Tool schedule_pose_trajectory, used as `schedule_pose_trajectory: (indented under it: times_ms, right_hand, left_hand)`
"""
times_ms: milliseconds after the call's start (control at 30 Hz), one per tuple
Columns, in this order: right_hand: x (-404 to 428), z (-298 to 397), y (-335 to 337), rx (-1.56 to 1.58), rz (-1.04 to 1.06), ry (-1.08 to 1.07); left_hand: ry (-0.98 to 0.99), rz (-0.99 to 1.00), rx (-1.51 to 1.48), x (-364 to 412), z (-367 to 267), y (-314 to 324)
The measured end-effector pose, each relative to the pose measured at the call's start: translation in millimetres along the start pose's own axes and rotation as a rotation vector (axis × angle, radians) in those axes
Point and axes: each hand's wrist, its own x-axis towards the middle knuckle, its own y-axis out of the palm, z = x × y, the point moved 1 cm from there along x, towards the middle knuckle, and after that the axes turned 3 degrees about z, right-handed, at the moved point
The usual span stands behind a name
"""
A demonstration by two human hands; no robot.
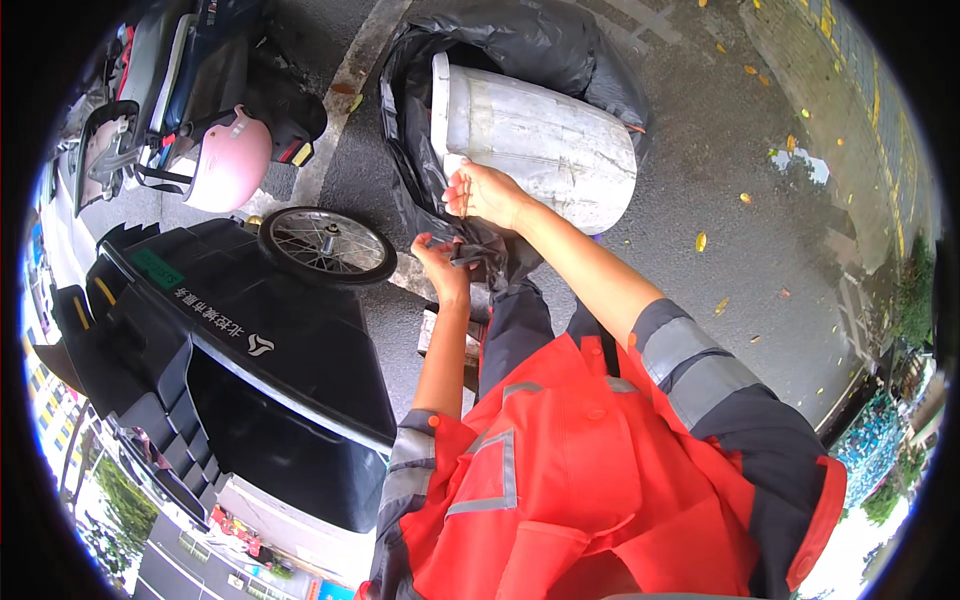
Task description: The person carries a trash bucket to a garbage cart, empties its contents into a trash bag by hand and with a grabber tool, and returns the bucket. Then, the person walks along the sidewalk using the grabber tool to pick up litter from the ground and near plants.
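A large black plastic bag (525, 45) lies on the asphalt, its mouth around the rim end of a whitish plastic bin (547, 142) that rests on its side. My left hand (442, 266) grips the gathered, twisted edge of the bag near my legs. Just above it, my right hand (484, 196) is at the bin's rim, fingers curled around a thin strand that looks like a cord or tie. The strand runs down towards the gathered plastic. What lies inside the bag is hidden.
A black cart (300, 337) with a spoked wheel (328, 244) stands at the left. Behind it are a parked scooter (172, 82) and a pink helmet (229, 161). A boxy object (472, 337) is by my feet. Fallen leaves lie on the asphalt; a kerb runs at the upper right.
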Motion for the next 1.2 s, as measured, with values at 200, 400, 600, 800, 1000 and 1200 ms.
schedule_pose_trajectory:
  times_ms: [200, 400, 600, 800, 1000, 1200]
  right_hand:
    - [-8, 10, 1, -0.554, -0.244, -0.148]
    - [-37, 20, -21, -1.241, -0.434, -0.541]
    - [-119, -1, -97, -0.95, -0.529, -0.634]
    - [-156, -100, -258, -1.035, -0.841, -0.174]
    - [-138, -181, -307, -0.937, -1.011, -0.013]
    - [-94, -228, -326, -0.825, -0.974, -0.038]
  left_hand:
    - [0.503, -0.132, 0.992, 34, -38, 33]
    - [0.747, -0.002, 0.96, 42, -43, 60]
    - [0.612, -0.033, 0.577, 155, -16, -13]
    - [0.366, 0.305, 0.368, 208, -25, -13]
    - [0.837, -0.41, 1.211, 198, -45, 53]
    - [0.843, -0.49, 1.282, 272, -85, 69]
